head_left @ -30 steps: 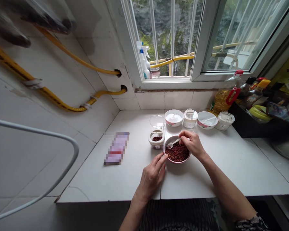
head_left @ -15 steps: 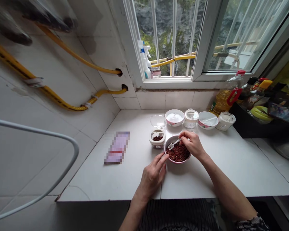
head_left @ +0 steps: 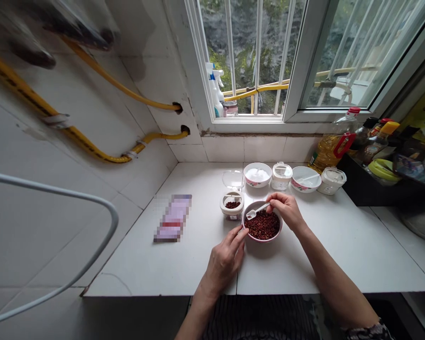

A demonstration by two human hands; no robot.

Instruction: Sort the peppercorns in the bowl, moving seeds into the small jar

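My right hand [head_left: 286, 208] pinches the handle of a small white plastic spoon [head_left: 258, 210] over a bowl with a pinkish rim [head_left: 280, 230]. The bowl holds dark red grains that look like Sichuan peppercorns [head_left: 265, 225]; a few lie in the spoon's scoop. At the bowl's left side, the fingers of my left hand [head_left: 225, 252] grip the rim. Just left of the bowl stands a small seasoning jar [head_left: 232, 212], its clear lid [head_left: 233, 179] flipped up and some of the same grains inside.
Behind stand a flowered bowl of white powder [head_left: 258, 174], a lidded jar [head_left: 282, 175], a second flowered bowl [head_left: 306, 179] with a white spoon, and another jar [head_left: 333, 180]. An oil bottle [head_left: 331, 146] is at back right. A blurred purple packet [head_left: 173, 218] lies left.
My right hand has lifted the spoon slightly and drawn it a little right and toward the bowl's back-left rim; grains now show in its scoop. My left hand stays at the bowl.
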